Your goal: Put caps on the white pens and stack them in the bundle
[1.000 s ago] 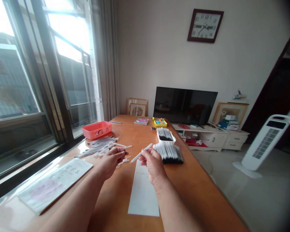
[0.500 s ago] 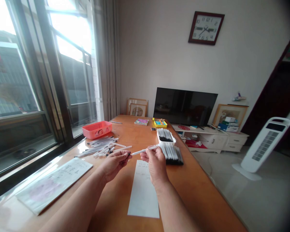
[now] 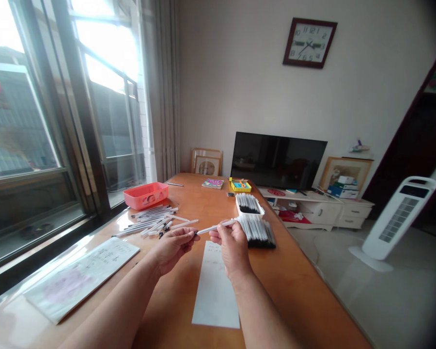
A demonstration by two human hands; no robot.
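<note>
My right hand [image 3: 231, 245] is closed on a thin white pen [image 3: 215, 227] that points left, nearly level, over the wooden table [image 3: 305, 291]. My left hand [image 3: 172, 245] is pinched around a small dark piece at the pen's left tip; what it holds is too small to name. Below the hands lies a long white paper strip [image 3: 216, 286]. A loose pile of white pens [image 3: 154, 222] lies to the left of my left hand. A neat stack of white pens with black ends [image 3: 257, 230] lies just right of my right hand, behind it a white tray of pens [image 3: 249, 203].
A pink plastic tray [image 3: 146, 195] stands near the window. A printed sheet under plastic [image 3: 83, 274] lies at the near left. Small books and a yellow box [image 3: 240, 184] sit at the table's far end. Beyond are a television, a low cabinet and a white tower fan [image 3: 396, 218].
My right hand has swung the pen from a raised tilt to nearly level, its left tip brought to my left fingers. My left hand has risen slightly toward it.
</note>
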